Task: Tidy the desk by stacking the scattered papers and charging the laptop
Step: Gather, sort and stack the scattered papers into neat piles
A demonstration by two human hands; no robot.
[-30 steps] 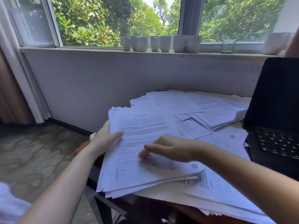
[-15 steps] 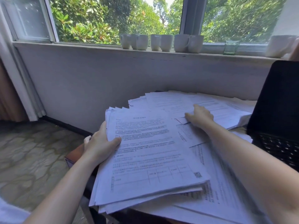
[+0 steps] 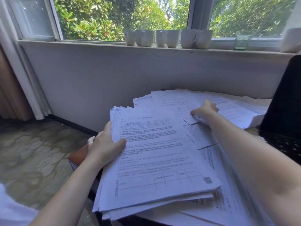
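Note:
A thick stack of printed papers lies at the desk's near left corner. My left hand grips its left edge, thumb on the top sheet and fingers underneath. More loose printed sheets spread over the back of the desk. My right hand reaches across to them with its fingers curled at the near edge of those sheets; whether it grips a sheet I cannot tell. A black laptop stands open at the right edge, its keyboard partly in view.
Several white mugs and a glass line the windowsill behind the desk. A curtain hangs at the left. The brown desk corner shows under my left hand, with patterned floor beyond.
My right hand left the top of the near stack and reached forward to the sheets at the back. My left hand kept its hold on the stack's edge.

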